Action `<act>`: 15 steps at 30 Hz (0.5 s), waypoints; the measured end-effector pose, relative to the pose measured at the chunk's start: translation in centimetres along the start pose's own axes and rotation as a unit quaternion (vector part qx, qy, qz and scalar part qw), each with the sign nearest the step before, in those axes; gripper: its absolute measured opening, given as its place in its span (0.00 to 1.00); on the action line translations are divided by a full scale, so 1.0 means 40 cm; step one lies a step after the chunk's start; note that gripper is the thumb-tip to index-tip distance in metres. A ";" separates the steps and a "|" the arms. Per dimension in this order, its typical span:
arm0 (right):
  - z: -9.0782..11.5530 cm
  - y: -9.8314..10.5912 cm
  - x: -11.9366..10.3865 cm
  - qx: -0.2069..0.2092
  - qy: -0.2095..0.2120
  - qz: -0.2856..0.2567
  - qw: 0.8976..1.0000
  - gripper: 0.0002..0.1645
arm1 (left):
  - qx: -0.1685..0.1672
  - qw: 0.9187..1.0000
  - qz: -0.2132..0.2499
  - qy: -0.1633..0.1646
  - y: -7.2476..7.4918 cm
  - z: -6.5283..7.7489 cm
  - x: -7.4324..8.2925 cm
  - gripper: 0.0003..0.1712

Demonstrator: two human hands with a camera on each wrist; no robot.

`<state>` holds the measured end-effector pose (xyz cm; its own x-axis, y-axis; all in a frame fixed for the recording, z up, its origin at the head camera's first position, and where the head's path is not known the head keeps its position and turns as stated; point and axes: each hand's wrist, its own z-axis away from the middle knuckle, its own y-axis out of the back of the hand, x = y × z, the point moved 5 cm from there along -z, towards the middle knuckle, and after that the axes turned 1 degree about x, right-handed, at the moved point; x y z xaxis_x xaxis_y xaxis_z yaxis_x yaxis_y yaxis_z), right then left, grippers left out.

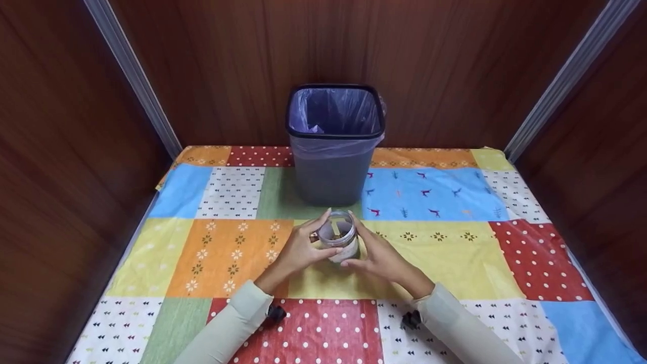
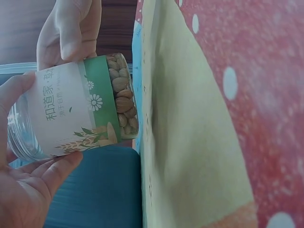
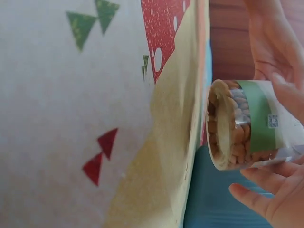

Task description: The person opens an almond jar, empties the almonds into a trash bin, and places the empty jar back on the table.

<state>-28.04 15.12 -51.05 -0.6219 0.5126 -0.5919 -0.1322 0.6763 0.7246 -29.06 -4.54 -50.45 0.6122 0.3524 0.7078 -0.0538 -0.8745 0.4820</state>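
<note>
A clear jar (image 1: 337, 237) of almonds (image 2: 124, 97), with a white and green label, is held between both hands. In the head view its round mouth faces up, and no lid shows on it. My left hand (image 1: 302, 246) grips the jar's left side, thumb on the near side and fingers beyond. Opposite it, my right hand (image 1: 376, 255) grips the right side. In the right wrist view the jar's base (image 3: 222, 126) shows, lifted a little off the cloth. The far sides of the fingers are partly hidden by the jar.
Just behind the jar stands a grey waste bin (image 1: 331, 174) lined with a translucent bag (image 1: 303, 108). A patchwork tablecloth (image 1: 429, 263) covers the table. Brown wood-look panels (image 1: 242, 60) enclose the back and both sides.
</note>
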 end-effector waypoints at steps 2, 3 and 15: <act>-0.003 0.001 0.000 0.014 0.008 0.002 1.000 0.67 | 0.005 1.000 -0.002 -0.002 -0.001 -0.003 0.004 0.54; -0.005 0.003 0.001 0.021 0.011 0.001 1.000 0.66 | 0.008 1.000 -0.003 -0.004 -0.001 -0.005 0.005 0.54; -0.015 0.026 -0.003 0.088 0.024 -0.018 0.996 0.62 | 0.024 1.000 -0.004 -0.011 -0.015 -0.019 0.024 0.54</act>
<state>-28.57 15.44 -50.04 -0.6556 0.4637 -0.5960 -0.0205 0.7781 0.6278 -29.06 -3.42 -49.68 0.6293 0.3525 0.6926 -0.0116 -0.8868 0.4619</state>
